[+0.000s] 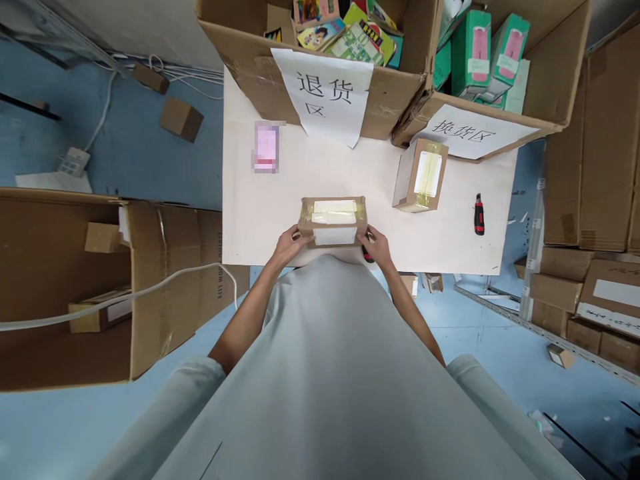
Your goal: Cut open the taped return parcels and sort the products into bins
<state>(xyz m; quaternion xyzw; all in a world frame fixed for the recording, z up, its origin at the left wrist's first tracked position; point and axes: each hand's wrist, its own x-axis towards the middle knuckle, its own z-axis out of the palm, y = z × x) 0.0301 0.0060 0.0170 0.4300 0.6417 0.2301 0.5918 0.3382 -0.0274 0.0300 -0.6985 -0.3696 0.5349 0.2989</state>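
Note:
A taped cardboard box [334, 221] with white labels is held at the front edge of the white table [350, 167]. My left hand [291, 244] grips its left end, and my right hand [376, 244] grips its right end. Partly hidden beneath my right hand is a red and black tool [367, 255]. Farther back to the right stands a second taped box [421, 175] with a white label. A red and black box cutter [479, 215] lies near the table's right side.
Two large open cartons stand at the back, one [385, 103] with colourful packages, one [555, 110] with green boxes. A blurred pink item [267, 147] lies at the back left. An open carton [165, 293] with a cable across it is at left; stacked cartons [590, 153] are at right.

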